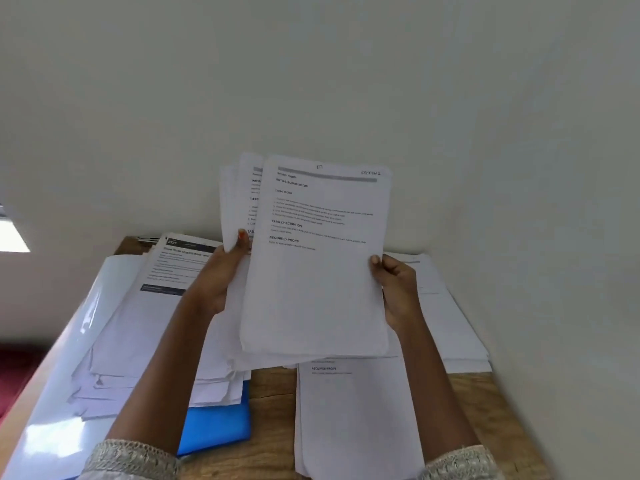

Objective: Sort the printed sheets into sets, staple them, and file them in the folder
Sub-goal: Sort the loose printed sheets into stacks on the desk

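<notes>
Pale grey-white wall [311, 81] fills the top half. Below it is a light-brown wooden tabletop [273, 386], mostly covered w/ paper.

On its L side lies a glossy white plastic cover sheet [62, 375], w/ a messy pile of white printed sheets [145, 334] on top; the top page has a dark header bar. A bright blue plastic folder [218, 427] sticks out from under that pile's near edge. Centre-R, a second pile of white printed pages [353, 427] lies flat, reaching the near edge. A third paper pile [457, 323] sits by the wall, far R.

Held upright above the tabletop, mid-frame, is a front sheaf of white printed sheets [318, 289]. Headings incl. "TASK GOAL" & "REQUIRED PROPS"; body text is too blurred to read. Behind it, offset L, is a fan of more white printed sheets [239, 188].

Left-hand grip [214, 282] pinches the fan, thumb on the front, fingers hidden behind. Right-hand grip [398, 292] pinches the front sheaf's R edge, thumb on the front, fingers curled behind.

Pale lace-edged sleeve cuffs [128, 459] show at both wrists, bottom of frame.
</notes>
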The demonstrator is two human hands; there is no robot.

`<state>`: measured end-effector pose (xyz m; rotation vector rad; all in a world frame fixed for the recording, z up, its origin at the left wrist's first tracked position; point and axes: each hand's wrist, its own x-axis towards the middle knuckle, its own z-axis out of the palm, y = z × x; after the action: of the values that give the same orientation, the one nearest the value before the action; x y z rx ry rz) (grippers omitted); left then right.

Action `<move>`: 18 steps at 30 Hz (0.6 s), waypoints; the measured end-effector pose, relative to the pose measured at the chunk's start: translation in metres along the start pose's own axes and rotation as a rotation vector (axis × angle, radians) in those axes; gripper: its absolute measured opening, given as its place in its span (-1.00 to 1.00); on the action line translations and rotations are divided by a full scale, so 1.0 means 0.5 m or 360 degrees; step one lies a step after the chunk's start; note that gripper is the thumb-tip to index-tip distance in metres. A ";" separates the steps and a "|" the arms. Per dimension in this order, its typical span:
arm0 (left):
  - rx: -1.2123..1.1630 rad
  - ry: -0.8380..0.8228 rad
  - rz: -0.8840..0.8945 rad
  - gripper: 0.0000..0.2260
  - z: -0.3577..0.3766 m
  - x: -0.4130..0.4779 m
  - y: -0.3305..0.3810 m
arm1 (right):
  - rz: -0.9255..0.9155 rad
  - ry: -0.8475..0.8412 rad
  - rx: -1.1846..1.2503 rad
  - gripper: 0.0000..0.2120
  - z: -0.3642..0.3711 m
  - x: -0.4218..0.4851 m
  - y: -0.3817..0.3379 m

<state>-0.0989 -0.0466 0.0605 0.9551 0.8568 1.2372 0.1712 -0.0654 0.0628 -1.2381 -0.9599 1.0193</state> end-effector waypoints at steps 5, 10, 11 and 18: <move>-0.0017 0.0121 0.0046 -0.51 -0.013 0.003 0.011 | 0.0019 0.0290 -0.0174 -0.83 -0.097 -0.009 0.033; -0.0071 0.0326 0.0240 -0.31 -0.091 0.019 0.061 | 0.0175 0.0378 -0.0692 -0.75 -0.190 -0.088 0.090; -0.0052 0.0353 0.0259 -0.24 -0.109 0.023 0.076 | 0.0198 0.0394 -0.0789 -0.79 -0.197 -0.107 0.100; -0.0103 0.0229 0.0470 -0.65 -0.089 0.033 0.123 | 0.0117 0.0433 -0.1336 -0.82 -0.185 -0.169 0.152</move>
<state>-0.1600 -0.0204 0.1007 0.9727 0.8007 1.5939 0.2305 -0.1681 -0.0233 -2.0505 -1.1719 0.4630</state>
